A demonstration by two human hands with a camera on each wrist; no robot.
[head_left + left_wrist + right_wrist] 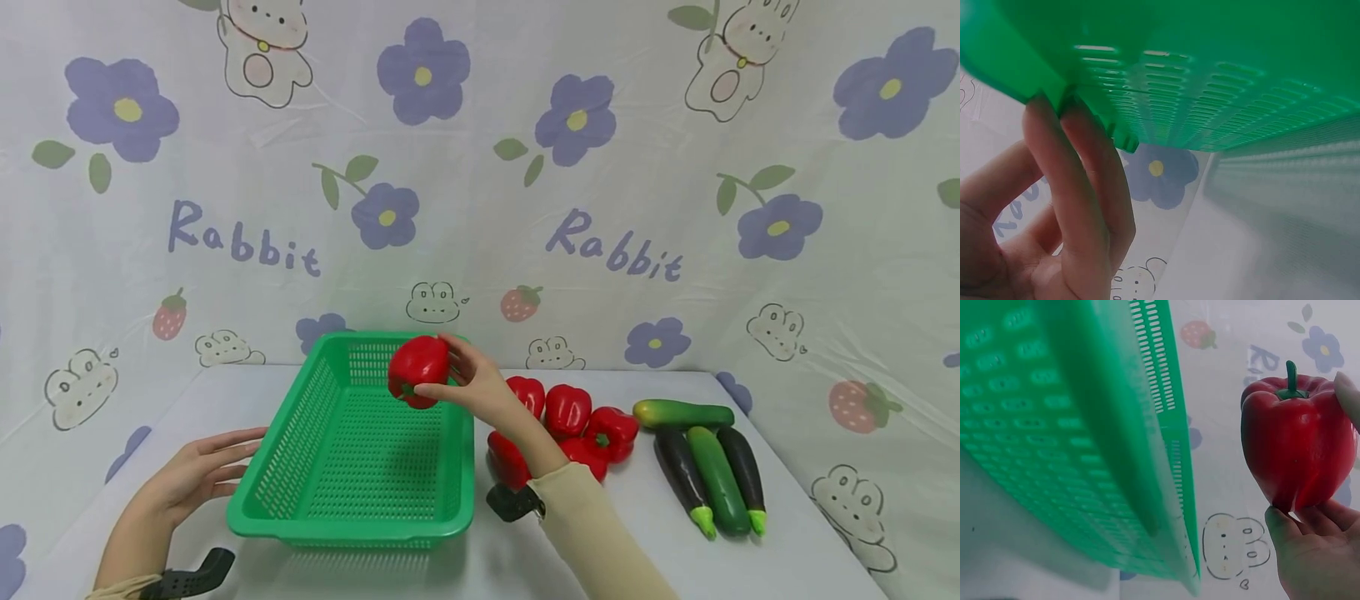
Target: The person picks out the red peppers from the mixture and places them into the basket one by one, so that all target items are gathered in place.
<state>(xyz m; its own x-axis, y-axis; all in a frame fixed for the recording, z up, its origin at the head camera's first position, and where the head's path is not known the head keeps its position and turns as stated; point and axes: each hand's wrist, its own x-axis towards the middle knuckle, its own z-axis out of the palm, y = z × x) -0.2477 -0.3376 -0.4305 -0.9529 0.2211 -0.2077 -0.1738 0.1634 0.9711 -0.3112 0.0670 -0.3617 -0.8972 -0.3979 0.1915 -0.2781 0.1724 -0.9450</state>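
A red bell pepper (pixel 418 372) with a green stem is held by my right hand (pixel 480 385), over the right back part of a green plastic basket (pixel 258 487). In the right wrist view the thumb and fingers grip the bell pepper (pixel 1297 444) from opposite ends, beside the basket wall (pixel 1116 425). My left hand (pixel 191 479) is at the basket's left side, fingers extended. The left wrist view shows its fingertips (pixel 1041 112) right at the rim, with the slotted wall (pixel 1166 81) above. The basket's slotted floor shows bare.
Several red bell peppers (pixel 567 410) lie right of the basket, partly hidden by my right forearm. Farther right are two eggplants (pixel 678 471), a dark green cucumber-like vegetable (pixel 716 479) and a lighter green one (pixel 682 413). A patterned cloth (pixel 480 167) hangs behind the white table (pixel 795 542).
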